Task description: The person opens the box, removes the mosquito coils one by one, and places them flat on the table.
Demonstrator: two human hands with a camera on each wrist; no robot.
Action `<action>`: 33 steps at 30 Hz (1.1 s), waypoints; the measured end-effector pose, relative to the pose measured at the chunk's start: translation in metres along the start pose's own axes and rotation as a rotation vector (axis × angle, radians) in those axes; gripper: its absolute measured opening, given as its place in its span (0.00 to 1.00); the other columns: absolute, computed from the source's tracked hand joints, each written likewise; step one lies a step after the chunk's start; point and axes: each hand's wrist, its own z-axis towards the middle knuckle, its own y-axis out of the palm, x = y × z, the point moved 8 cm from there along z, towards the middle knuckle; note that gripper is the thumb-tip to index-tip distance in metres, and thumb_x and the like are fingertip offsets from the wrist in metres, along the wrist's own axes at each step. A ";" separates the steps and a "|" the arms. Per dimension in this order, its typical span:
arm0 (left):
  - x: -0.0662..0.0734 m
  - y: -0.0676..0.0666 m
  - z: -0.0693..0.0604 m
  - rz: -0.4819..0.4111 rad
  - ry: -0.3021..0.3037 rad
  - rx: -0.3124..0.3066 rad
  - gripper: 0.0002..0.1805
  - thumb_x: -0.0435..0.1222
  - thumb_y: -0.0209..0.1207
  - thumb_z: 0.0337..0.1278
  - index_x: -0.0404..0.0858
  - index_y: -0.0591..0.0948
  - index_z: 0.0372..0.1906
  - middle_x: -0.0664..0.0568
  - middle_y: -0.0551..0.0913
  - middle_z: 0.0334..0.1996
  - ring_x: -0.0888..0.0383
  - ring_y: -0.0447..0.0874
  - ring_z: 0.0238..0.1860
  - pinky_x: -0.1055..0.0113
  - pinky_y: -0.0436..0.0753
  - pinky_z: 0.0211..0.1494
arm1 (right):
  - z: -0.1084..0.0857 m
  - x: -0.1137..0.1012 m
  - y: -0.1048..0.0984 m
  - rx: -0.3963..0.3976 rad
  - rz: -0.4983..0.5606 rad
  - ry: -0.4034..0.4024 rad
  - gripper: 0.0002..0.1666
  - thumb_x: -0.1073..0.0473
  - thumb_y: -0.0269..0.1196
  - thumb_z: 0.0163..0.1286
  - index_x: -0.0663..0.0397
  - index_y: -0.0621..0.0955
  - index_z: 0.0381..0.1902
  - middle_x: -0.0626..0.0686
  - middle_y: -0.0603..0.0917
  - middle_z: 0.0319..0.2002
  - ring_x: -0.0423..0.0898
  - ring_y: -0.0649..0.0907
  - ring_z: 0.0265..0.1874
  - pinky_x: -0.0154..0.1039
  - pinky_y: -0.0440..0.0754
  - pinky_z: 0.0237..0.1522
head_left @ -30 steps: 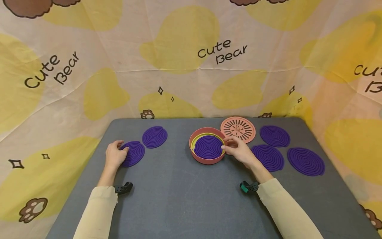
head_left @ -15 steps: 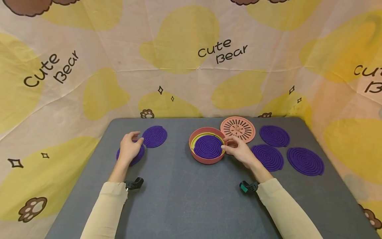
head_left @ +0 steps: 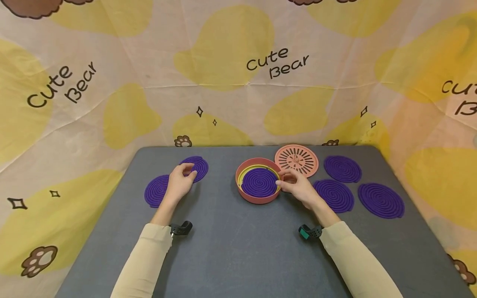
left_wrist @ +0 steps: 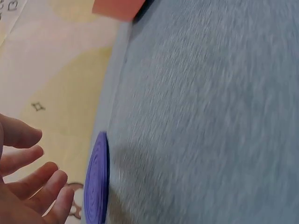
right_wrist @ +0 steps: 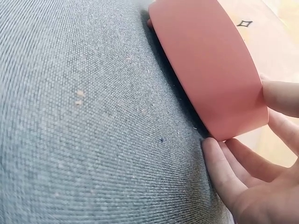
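Observation:
A round pink mosquito-coil box point(head_left: 259, 200) stands mid-table with a yellow inner ring and a purple mosquito coil point(head_left: 259, 182) lying in it. My right hand point(head_left: 298, 187) holds the box by its right side, thumb over the rim and fingers against the outer wall, as the right wrist view shows. My left hand point(head_left: 181, 182) hovers over the table on the left, fingers loosely bent and holding nothing. It partly covers a far purple coil point(head_left: 200, 167); another coil point(head_left: 155, 191) lies just to its left. In the left wrist view, the fingers are apart from the nearby coil point(left_wrist: 96, 182).
A slotted pink lid point(head_left: 296, 160) lies behind the box on its right. Further right are three purple coils, one at the back point(head_left: 343, 169), one near my right wrist point(head_left: 334, 195), one outermost point(head_left: 381, 200). A patterned cloth point(head_left: 223, 62) hangs behind the grey table point(head_left: 238, 256).
My left hand has moved right, away from the near-left coil toward the far one, carrying nothing. My right hand and the box have stayed in place.

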 end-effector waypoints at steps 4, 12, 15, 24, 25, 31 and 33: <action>0.012 0.013 0.002 -0.008 0.041 -0.011 0.20 0.34 0.59 0.70 0.30 0.79 0.62 0.35 0.79 0.56 0.41 0.77 0.59 0.48 0.77 0.63 | 0.000 0.002 0.000 0.001 0.006 0.005 0.29 0.57 0.66 0.73 0.65 0.73 0.65 0.68 0.74 0.62 0.55 0.80 0.57 0.47 0.84 0.55; 0.047 0.033 0.004 -0.043 0.129 -0.062 0.18 0.33 0.59 0.70 0.30 0.80 0.60 0.35 0.80 0.54 0.43 0.78 0.56 0.49 0.78 0.62 | 0.001 -0.003 0.000 0.008 0.005 -0.003 0.28 0.57 0.67 0.72 0.64 0.74 0.65 0.67 0.75 0.62 0.58 0.79 0.57 0.49 0.84 0.55; 0.059 0.042 0.003 -0.043 0.155 -0.097 0.18 0.34 0.60 0.71 0.32 0.80 0.61 0.36 0.80 0.55 0.44 0.79 0.56 0.50 0.78 0.61 | 0.002 -0.003 0.000 0.009 0.008 0.004 0.28 0.57 0.67 0.72 0.64 0.74 0.64 0.67 0.75 0.63 0.59 0.79 0.59 0.49 0.84 0.55; 0.095 0.062 0.002 -0.094 0.251 -0.158 0.18 0.35 0.61 0.70 0.34 0.81 0.61 0.42 0.81 0.53 0.47 0.80 0.55 0.52 0.81 0.60 | 0.002 0.000 0.000 0.005 0.000 -0.002 0.28 0.57 0.67 0.73 0.64 0.73 0.64 0.67 0.74 0.63 0.57 0.79 0.58 0.45 0.84 0.54; 0.098 0.064 0.002 -0.099 0.259 -0.167 0.18 0.35 0.61 0.70 0.34 0.81 0.61 0.42 0.81 0.53 0.47 0.80 0.55 0.52 0.81 0.60 | 0.002 0.000 0.000 0.007 0.000 0.000 0.28 0.57 0.67 0.73 0.64 0.73 0.64 0.67 0.74 0.63 0.56 0.79 0.58 0.44 0.84 0.54; 0.116 0.081 0.002 -0.107 0.303 -0.214 0.18 0.34 0.61 0.71 0.34 0.80 0.61 0.41 0.80 0.54 0.48 0.80 0.55 0.54 0.82 0.59 | 0.002 0.001 0.000 0.012 -0.002 -0.009 0.28 0.57 0.67 0.72 0.64 0.74 0.64 0.67 0.76 0.62 0.55 0.80 0.56 0.42 0.85 0.52; 0.121 0.088 0.002 -0.106 0.313 -0.234 0.18 0.35 0.61 0.71 0.34 0.80 0.61 0.40 0.80 0.55 0.48 0.80 0.55 0.55 0.82 0.58 | 0.002 0.002 -0.001 0.012 -0.001 -0.012 0.28 0.57 0.67 0.72 0.64 0.74 0.64 0.67 0.76 0.62 0.54 0.81 0.56 0.42 0.85 0.52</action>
